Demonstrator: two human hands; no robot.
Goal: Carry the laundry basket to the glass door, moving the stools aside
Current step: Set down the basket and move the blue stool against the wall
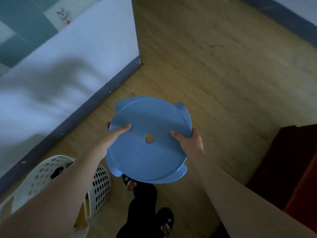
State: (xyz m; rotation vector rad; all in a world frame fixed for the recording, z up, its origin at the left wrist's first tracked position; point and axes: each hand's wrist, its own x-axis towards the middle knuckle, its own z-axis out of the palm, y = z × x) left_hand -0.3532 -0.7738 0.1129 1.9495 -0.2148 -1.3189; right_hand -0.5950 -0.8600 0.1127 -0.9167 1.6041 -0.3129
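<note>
I hold a round blue plastic stool (149, 152) off the wooden floor, seen from above, with a small hole in the middle of its seat. My left hand (115, 133) grips the seat's left rim, thumb on top. My right hand (188, 138) grips the right rim the same way. The white perforated laundry basket (99, 182) stands on the floor at the lower left, partly hidden by my left forearm, with dark clothing inside.
A white wall with a dark skirting board (96, 100) runs along the left and ends at a corner (139, 61). A dark red piece of furniture (295, 169) sits at the right. Wooden floor (214, 57) stretches ahead. My feet in dark sandals (164, 222) are below the stool.
</note>
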